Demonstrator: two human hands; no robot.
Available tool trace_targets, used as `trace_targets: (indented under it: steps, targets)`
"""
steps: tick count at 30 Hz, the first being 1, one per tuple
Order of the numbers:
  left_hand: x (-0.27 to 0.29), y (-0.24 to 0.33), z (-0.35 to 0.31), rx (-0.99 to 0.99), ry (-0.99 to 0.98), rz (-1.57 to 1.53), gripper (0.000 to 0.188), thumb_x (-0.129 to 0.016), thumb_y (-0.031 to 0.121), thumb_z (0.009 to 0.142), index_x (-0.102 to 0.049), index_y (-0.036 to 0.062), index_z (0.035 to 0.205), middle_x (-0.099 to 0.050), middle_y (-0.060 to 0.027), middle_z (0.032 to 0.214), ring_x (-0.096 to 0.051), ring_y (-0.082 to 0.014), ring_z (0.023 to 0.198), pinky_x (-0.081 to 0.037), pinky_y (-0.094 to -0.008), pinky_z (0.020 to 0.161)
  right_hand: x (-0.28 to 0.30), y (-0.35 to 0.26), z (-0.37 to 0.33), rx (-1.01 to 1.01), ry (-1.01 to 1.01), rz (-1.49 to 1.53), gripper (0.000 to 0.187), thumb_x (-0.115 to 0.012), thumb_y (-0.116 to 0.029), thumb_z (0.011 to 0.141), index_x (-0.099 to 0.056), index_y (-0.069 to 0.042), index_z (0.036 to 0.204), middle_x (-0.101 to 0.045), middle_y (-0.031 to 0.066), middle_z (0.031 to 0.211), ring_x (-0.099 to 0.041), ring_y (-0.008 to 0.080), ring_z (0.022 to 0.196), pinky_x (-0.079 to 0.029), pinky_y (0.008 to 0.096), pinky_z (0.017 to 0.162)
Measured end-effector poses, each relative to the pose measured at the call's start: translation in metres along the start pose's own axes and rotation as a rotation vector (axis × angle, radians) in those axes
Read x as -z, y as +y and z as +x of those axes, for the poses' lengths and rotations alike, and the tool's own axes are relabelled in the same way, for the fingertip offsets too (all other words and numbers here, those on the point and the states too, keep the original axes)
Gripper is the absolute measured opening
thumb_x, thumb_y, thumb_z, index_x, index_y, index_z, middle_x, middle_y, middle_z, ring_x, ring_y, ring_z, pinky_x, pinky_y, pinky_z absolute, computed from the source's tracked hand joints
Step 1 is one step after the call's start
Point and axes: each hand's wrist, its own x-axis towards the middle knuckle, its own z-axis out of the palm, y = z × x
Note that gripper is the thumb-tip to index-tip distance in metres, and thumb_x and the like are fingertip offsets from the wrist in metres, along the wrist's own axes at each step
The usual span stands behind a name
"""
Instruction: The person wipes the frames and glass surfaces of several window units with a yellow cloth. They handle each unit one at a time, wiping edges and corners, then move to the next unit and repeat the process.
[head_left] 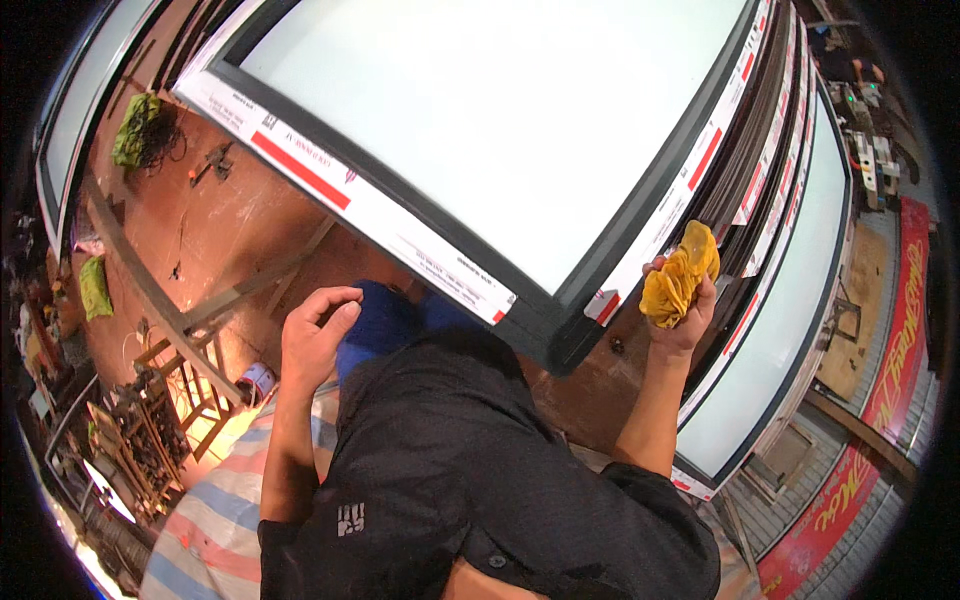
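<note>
My right hand is closed round a crumpled yellow cloth, held beside the near right corner of a large framed glass panel. White and red protective film covers much of the panel's dark grey frame, and its pane looks pale white. My left hand hangs in front of the panel's near edge, close to my blue-clad leg. Its fingers are loosely bent with the thumb apart from them, and nothing shows in them. No contact between this hand and the frame is visible.
More framed panels stand stacked on the right. Another panel is at the far left. On the reddish floor lie a green bag and a tool. A striped sheet and a wooden rack are at lower left.
</note>
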Motion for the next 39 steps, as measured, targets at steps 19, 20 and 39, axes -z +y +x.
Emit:
trace_targets:
  steps: [19,20,39]
  targets:
    - [0.042,0.115,0.168,-0.076,-0.882,0.043,0.027,-0.075,0.021,0.094,-0.073,0.0029,0.114,-0.073,-0.0065,0.105,-0.067,-0.014,0.095,-0.052,-0.0284,0.083,-0.161,0.133,0.019,-0.032,0.42,-0.146,0.05,-0.055,-0.027,0.098,-0.053,0.002,0.139,-0.066,0.0189,0.123,-0.069,0.0336,0.107,-0.058,0.0479,0.091]
    - [0.039,0.115,0.168,-0.063,-0.876,0.019,0.028,-0.075,0.021,0.094,-0.073,0.003,0.115,-0.073,-0.0066,0.105,-0.067,-0.0139,0.095,-0.052,-0.0284,0.083,-0.158,0.136,0.021,-0.054,0.389,-0.105,0.05,-0.054,-0.027,0.099,-0.052,0.002,0.139,-0.066,0.0189,0.123,-0.069,0.0337,0.107,-0.058,0.0479,0.091]
    - [0.036,0.095,0.154,-0.239,-0.616,0.551,0.029,-0.08,0.026,0.089,-0.069,0.0039,0.073,-0.062,-0.01,0.065,-0.063,-0.0258,0.06,-0.048,-0.0362,0.056,-0.053,0.07,0.012,0.153,0.398,-0.106,0.05,-0.053,-0.031,0.101,-0.053,0.004,0.136,-0.065,0.0209,0.114,-0.064,0.0347,0.1,-0.053,0.0475,0.092]
